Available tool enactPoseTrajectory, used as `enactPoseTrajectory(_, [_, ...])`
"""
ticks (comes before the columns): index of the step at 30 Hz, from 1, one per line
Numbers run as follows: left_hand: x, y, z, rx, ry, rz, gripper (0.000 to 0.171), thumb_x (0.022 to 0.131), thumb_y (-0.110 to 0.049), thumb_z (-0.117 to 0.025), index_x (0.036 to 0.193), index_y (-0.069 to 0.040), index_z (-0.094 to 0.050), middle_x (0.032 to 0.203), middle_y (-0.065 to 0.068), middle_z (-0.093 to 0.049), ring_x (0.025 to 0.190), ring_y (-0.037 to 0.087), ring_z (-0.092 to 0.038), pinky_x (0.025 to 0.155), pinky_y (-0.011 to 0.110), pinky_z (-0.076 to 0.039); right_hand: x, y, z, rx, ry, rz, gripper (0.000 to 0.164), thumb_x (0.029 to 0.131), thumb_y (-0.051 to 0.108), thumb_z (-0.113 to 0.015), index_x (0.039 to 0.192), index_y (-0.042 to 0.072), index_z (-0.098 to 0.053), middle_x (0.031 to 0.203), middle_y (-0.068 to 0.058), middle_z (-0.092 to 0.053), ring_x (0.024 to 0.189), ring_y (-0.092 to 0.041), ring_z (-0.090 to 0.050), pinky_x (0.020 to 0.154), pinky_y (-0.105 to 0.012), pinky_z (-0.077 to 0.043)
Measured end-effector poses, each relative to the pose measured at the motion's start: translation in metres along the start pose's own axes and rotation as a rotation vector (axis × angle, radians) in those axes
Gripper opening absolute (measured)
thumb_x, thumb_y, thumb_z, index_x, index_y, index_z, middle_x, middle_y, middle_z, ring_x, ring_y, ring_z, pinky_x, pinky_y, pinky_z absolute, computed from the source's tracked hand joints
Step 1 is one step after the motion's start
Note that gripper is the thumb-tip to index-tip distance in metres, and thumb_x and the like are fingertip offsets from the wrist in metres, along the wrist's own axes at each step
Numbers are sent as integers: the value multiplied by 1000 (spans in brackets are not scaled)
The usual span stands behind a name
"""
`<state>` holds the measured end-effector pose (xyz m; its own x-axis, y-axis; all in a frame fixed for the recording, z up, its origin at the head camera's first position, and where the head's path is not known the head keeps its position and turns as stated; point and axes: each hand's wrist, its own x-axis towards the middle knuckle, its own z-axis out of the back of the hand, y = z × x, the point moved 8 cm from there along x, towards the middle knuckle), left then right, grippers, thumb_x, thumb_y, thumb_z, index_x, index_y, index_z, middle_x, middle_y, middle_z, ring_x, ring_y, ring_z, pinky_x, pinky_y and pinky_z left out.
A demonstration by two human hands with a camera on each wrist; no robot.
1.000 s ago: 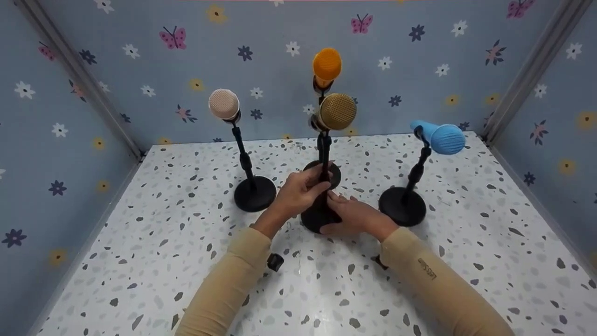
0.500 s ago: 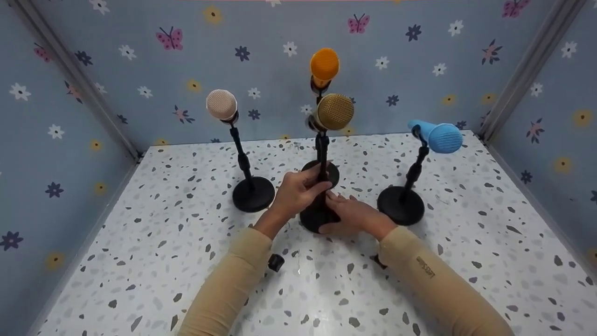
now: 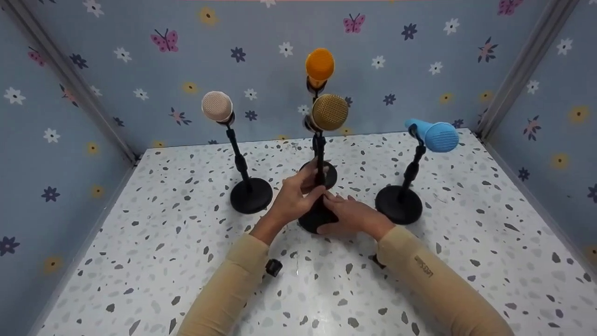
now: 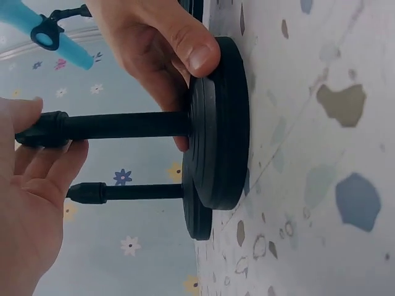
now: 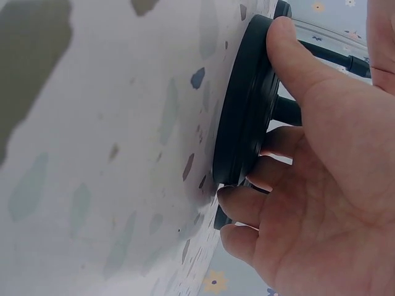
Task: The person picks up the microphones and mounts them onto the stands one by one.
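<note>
A gold microphone [image 3: 330, 112] tops a black desk stand [image 3: 321, 149] in the middle of the table. My left hand [image 3: 294, 198] grips the stand's pole; in the left wrist view its thumb and fingers [image 4: 69, 161] close round the pole's collar. Lower down, my right hand [image 3: 352, 215] holds the round base [image 3: 313, 220]. The right wrist view shows the thumb [image 5: 287, 46] on the base's rim and the fingers round its far side. The stand is upright; whether its base touches the table, I cannot tell. Directly behind is an orange microphone [image 3: 320, 64] on a similar stand.
A pale pink microphone [image 3: 217, 106] stands to the left, a blue microphone [image 3: 438, 136] to the right, both on black stands. Patterned walls [image 3: 275, 28] enclose the speckled table [image 3: 322, 289]. Small black pieces [image 3: 274, 267] show beside the forearms.
The whole head view has shifted slightly, so the microphones and stands appear a little further left. Both hands keep their places on the gold microphone's stand.
</note>
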<state>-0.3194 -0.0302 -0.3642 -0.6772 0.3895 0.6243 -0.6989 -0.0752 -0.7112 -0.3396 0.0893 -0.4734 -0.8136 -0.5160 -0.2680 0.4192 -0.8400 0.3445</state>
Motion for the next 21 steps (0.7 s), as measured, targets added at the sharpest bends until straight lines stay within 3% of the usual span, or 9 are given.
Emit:
enactPoseTrajectory(1, [0, -5, 1, -14, -6, 12, 61, 93, 11, -66, 149, 9, -42, 125, 26, -66, 103, 36, -71, 85, 44, -58, 0, 1, 0, -2, 1, 1, 98, 94, 63, -62, 163, 17, -10, 169, -2, -7, 152, -27, -19, 123, -48, -12])
enactPoseTrajectory(8, [-2, 0, 5, -49, -64, 50, 51, 90, 12, -69, 139, 11, -54, 118, 25, -69, 105, 37, -70, 88, 48, -57, 1, 1, -2, -17, 19, -12, 98, 94, 65, -60, 163, 17, -9, 168, 0, -4, 152, -28, -20, 123, -48, -12])
enactPoseTrajectory(14, [-2, 3, 5, -61, -91, 49, 41, 88, 12, -71, 128, 12, -63, 117, 24, -69, 104, 41, -69, 88, 44, -57, 1, 0, 0, 2, 9, -10, 98, 94, 63, -61, 163, 18, -8, 168, -1, -7, 151, -30, -22, 123, -49, -13])
enactPoseTrajectory(21, [-3, 4, 4, -65, -97, 55, 43, 88, 10, -72, 131, 10, -62, 117, 22, -69, 99, 34, -71, 85, 38, -59, 1, 0, 0, -5, -2, 2, 101, 93, 63, -62, 163, 17, -6, 168, -5, -11, 150, -27, -26, 123, -48, -11])
